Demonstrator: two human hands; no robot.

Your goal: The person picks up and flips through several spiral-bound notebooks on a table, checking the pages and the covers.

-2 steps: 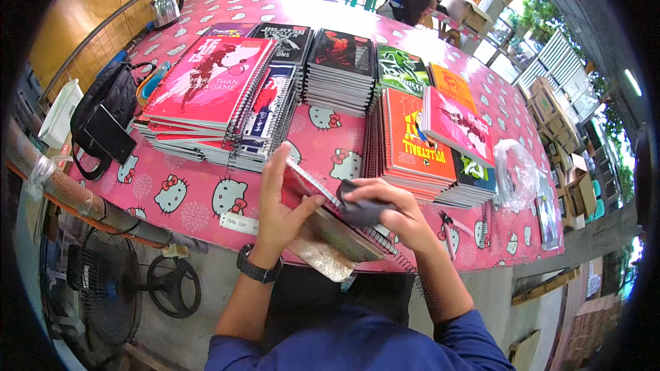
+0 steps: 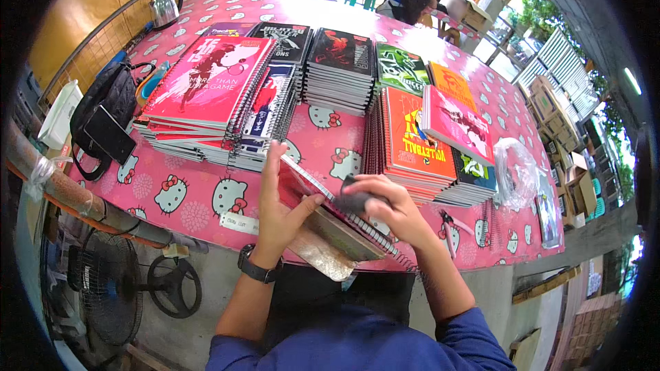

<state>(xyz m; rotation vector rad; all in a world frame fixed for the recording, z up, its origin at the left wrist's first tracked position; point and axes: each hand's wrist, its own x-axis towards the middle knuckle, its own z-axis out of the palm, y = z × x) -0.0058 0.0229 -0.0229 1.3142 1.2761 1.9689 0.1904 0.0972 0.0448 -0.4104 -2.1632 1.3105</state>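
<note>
My left hand point(image 2: 276, 214), with a watch on its wrist, grips a tilted notebook point(image 2: 338, 233) at the table's near edge, thumb on its face and fingers along its far side. Red cover shows near my thumb, and a brown board lies below. A wire coil point(image 2: 404, 259) runs along the right edge and sticks out past the lower corner. My right hand point(image 2: 393, 211) is closed around a rounded dark grey object point(image 2: 357, 200), pressed against or just over the coil edge. Its exact kind I cannot make out. A crinkled, shiny brownish sheet point(image 2: 323, 259) hangs under the notebook.
Stacks of spiral notebooks point(image 2: 206, 86) stand left, with black ones point(image 2: 342, 55) in the middle and orange ones point(image 2: 416, 130) right. Pink-handled pliers point(image 2: 450, 230), clear plastic point(image 2: 514, 172), a black bag point(image 2: 103, 117) and a kettle point(image 2: 165, 8) lie around. Another person sits far off.
My right hand and the dark object have shifted slightly along the coil edge, and its fingers have changed position a little. My left hand still grips the notebook.
</note>
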